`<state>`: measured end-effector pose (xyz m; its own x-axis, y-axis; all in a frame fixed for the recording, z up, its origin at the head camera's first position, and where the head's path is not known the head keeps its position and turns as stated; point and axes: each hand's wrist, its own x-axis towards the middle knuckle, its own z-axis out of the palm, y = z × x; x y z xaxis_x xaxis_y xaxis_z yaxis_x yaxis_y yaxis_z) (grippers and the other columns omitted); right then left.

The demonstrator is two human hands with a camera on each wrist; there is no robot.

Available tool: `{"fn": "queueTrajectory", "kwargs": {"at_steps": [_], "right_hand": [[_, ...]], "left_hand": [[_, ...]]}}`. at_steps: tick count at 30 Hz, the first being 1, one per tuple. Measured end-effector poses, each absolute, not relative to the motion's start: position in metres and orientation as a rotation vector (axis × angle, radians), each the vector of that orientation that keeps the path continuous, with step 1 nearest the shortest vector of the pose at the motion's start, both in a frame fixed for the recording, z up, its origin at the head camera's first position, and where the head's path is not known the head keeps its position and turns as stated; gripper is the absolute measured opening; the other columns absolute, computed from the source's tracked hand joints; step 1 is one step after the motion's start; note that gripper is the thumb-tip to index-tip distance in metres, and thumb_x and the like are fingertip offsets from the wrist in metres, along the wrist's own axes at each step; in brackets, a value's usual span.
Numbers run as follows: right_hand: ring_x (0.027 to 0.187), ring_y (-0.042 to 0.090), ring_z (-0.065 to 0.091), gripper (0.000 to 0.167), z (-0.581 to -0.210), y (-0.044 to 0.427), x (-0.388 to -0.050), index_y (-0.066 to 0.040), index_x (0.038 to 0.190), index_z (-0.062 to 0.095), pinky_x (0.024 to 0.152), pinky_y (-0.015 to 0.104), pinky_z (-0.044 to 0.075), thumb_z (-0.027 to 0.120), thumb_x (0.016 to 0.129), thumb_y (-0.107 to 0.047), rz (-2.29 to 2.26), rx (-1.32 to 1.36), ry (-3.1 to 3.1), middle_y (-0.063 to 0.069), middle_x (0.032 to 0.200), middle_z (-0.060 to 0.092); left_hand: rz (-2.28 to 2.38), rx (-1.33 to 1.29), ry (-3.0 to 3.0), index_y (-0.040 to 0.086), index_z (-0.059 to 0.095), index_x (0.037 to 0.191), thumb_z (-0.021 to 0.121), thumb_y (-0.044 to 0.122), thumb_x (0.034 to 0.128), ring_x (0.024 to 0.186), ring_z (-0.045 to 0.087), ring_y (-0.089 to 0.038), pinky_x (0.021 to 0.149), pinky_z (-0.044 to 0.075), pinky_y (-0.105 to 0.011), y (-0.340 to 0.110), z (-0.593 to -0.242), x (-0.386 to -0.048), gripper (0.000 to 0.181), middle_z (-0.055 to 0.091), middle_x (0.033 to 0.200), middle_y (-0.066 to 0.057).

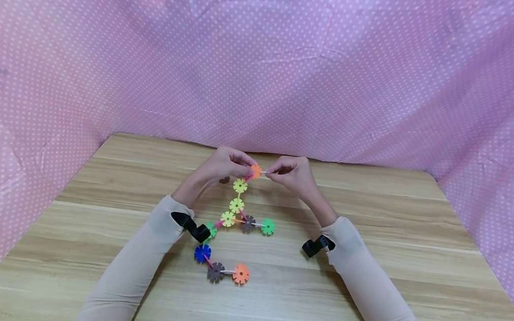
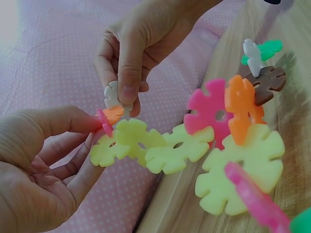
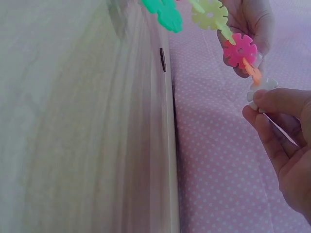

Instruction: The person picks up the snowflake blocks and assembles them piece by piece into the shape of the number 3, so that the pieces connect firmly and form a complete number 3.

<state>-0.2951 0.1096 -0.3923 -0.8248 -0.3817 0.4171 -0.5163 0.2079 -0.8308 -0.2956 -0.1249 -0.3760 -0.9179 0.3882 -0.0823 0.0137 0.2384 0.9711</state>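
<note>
A chain of notched plastic snowflake discs, slotted together edge to face, runs across the table. At its far end my left hand (image 1: 225, 167) pinches a pink snowflake disc (image 3: 240, 50), joined to an orange disc (image 1: 255, 171). Between thumb and fingertips my right hand (image 1: 298, 177) holds a white snowflake disc (image 3: 263, 90), which meets the orange one's edge; fingertips cover part of it. Yellow discs (image 1: 239, 185) follow below the left hand. A side branch carries a brown disc (image 1: 248, 224) and ends in a green disc (image 1: 268, 227).
The chain's near part bends through a blue disc (image 1: 202, 253) and a brown disc to an orange disc (image 1: 241, 274). A loose brown disc (image 1: 224, 180) lies beside the left hand. Pink dotted cloth (image 1: 273, 80) hangs behind the wooden table (image 1: 372, 206).
</note>
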Motion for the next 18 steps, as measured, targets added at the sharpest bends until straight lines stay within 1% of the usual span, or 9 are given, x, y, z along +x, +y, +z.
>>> {"fn": "queueTrajectory", "kwargs": {"at_steps": [4,6,7,10,11,14,15,16,18], "right_hand": [[0.065,0.009,0.065,0.014,-0.3912,0.1109,-0.2952,-0.006,0.079,0.08,0.059,0.018,0.055,0.079,0.083,0.007,1.676,0.904,-2.346,0.021,0.08,0.074],[0.066,0.01,0.066,0.011,-0.3913,0.1114,-0.2956,-0.004,0.079,0.08,0.06,0.019,0.056,0.079,0.082,0.007,1.684,0.914,-2.343,0.021,0.08,0.074],[0.066,0.01,0.066,0.009,-0.3915,0.1116,-0.2958,-0.002,0.079,0.079,0.06,0.019,0.056,0.08,0.082,0.007,1.68,0.92,-2.344,0.021,0.08,0.074],[0.068,0.008,0.066,0.006,-0.3917,0.1108,-0.296,0.003,0.081,0.078,0.061,0.019,0.056,0.079,0.082,0.008,1.658,0.948,-2.347,0.022,0.082,0.074],[0.068,0.008,0.066,0.007,-0.3919,0.1103,-0.2961,0.003,0.081,0.078,0.061,0.019,0.055,0.079,0.081,0.01,1.657,0.953,-2.346,0.023,0.082,0.074],[0.069,0.008,0.066,0.009,-0.3925,0.1092,-0.2962,0.001,0.081,0.079,0.063,0.02,0.056,0.078,0.082,0.011,1.658,0.945,-2.36,0.023,0.083,0.074],[0.069,0.009,0.066,0.008,-0.3927,0.1089,-0.2964,0.001,0.081,0.078,0.063,0.02,0.056,0.078,0.082,0.009,1.666,0.93,-2.369,0.023,0.083,0.074],[0.07,0.01,0.067,0.007,-0.3928,0.1087,-0.2964,0.001,0.082,0.078,0.064,0.021,0.057,0.078,0.082,0.009,1.678,0.914,-2.375,0.023,0.083,0.074],[0.071,0.011,0.068,0.004,-0.3927,0.1083,-0.2961,0.001,0.084,0.078,0.067,0.024,0.06,0.078,0.084,0.005,1.686,0.884,-2.402,0.022,0.085,0.075]], "left_hand": [[1.722,0.37,2.208,0.0,0.075,0.11,0.073,0.006,0.0913,0.063,0.063,-0.012,0.048,0.037,-0.022,-0.1251,-0.3751,-0.2948,0.02,0.074,0.08,-0.002],[1.721,0.376,2.207,-0.001,0.074,0.111,0.072,0.005,0.0919,0.065,0.064,-0.012,0.052,0.044,-0.022,-0.1246,-0.3745,-0.2948,0.02,0.074,0.081,-0.002],[1.717,0.372,2.209,-0.001,0.074,0.111,0.072,0.005,0.0915,0.064,0.064,-0.012,0.051,0.042,-0.023,-0.1244,-0.374,-0.2945,0.02,0.074,0.081,-0.002],[1.717,0.384,2.206,-0.006,0.072,0.112,0.071,0.002,0.0907,0.069,0.067,-0.012,0.063,0.056,-0.026,-0.1227,-0.3732,-0.2943,0.023,0.074,0.082,-0.003],[1.719,0.39,2.205,-0.008,0.072,0.113,0.07,0.001,0.0903,0.072,0.07,-0.013,0.069,0.059,-0.028,-0.1221,-0.3731,-0.2943,0.024,0.074,0.084,-0.003],[1.718,0.388,2.209,-0.01,0.071,0.113,0.07,-0.001,0.0891,0.073,0.07,-0.012,0.073,0.062,-0.03,-0.1215,-0.3725,-0.2935,0.025,0.074,0.084,-0.004],[1.717,0.385,2.211,-0.009,0.071,0.113,0.07,0.0,0.0892,0.072,0.069,-0.012,0.072,0.062,-0.029,-0.1217,-0.3726,-0.2934,0.025,0.074,0.084,-0.003],[1.707,0.382,2.217,-0.007,0.072,0.112,0.07,0.001,0.0894,0.068,0.066,-0.011,0.066,0.059,-0.027,-0.1225,-0.3728,-0.2933,0.024,0.074,0.083,-0.003],[1.689,0.38,2.227,-0.002,0.074,0.112,0.071,0.005,0.0902,0.062,0.06,-0.01,0.055,0.05,-0.025,-0.1243,-0.3722,-0.2925,0.023,0.074,0.081,-0.002]]}}
